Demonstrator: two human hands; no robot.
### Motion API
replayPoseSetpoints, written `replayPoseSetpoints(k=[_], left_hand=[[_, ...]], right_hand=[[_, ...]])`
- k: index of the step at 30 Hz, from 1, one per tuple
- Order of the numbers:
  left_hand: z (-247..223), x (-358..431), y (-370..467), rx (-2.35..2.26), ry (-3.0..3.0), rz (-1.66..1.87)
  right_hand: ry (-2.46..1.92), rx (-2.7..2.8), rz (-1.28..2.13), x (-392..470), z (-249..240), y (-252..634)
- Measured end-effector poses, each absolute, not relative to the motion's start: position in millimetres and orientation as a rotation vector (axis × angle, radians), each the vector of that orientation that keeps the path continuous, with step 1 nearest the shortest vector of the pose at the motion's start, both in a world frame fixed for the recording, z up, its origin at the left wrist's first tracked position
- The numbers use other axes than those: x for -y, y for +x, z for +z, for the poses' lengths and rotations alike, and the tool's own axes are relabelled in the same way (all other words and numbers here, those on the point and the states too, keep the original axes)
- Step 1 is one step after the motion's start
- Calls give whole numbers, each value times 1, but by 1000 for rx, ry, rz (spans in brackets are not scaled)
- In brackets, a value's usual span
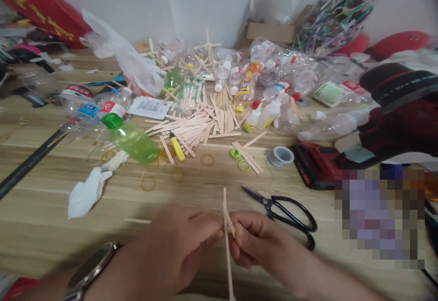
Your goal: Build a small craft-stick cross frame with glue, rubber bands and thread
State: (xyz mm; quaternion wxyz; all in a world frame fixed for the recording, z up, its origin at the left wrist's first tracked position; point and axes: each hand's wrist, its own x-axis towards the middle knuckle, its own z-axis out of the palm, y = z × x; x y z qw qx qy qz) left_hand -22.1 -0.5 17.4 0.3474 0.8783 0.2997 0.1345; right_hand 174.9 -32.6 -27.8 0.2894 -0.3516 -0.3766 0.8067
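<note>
Two thin wooden craft sticks (228, 260) meet in front of me, one long and nearly upright, the other a short slanted piece. My right hand (255, 237) is closed, thumb and fingers pinching the slanted piece. From the other side, my left hand (186, 239) closes around the place where the sticks meet; its fingertips are partly hidden and somewhat blurred. A watch (91, 269) is on my left wrist. Black-handled scissors (273, 205) lie just beyond my right hand, blades pointing to the upper left.
Loose craft sticks (195, 125), a green bottle (132, 141) and a yellow-handled tool (177, 147) lie ahead. A wire spool (280, 156) and a red-black power tool (316, 164) stand to the right. Plastic bottles (273, 91) crowd the back; crumpled tissue (87, 191) lies left.
</note>
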Motion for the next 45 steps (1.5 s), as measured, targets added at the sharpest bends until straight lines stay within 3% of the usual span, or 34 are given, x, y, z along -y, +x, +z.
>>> replayPoseSetpoints(k=[4, 12, 18, 22, 27, 33, 42, 45], left_hand=[[16, -3, -20, -774, 2162, 332], [3, 6, -17, -931, 2851, 371], [19, 1, -23, -827, 2477, 376], [22, -2, -21, -754, 2203, 315], [11, 2, -15, -1001, 2473, 415], [7, 5, -17, -898, 2985, 643], [23, 0, -18, -840, 2153, 441], [23, -3, -15, -819, 1935, 408]], right_hand=[[-936, 1132, 2111, 25, -24, 181], [-887, 383, 2232, 52, -23, 148], [-927, 988, 2075, 33, -25, 169], [-884, 1203, 2157, 21, -23, 184], [-1059, 764, 2019, 36, -19, 164], [-999, 456, 2209, 46, -13, 146], [-903, 1124, 2045, 25, -17, 173], [-885, 1123, 2015, 23, -16, 172]])
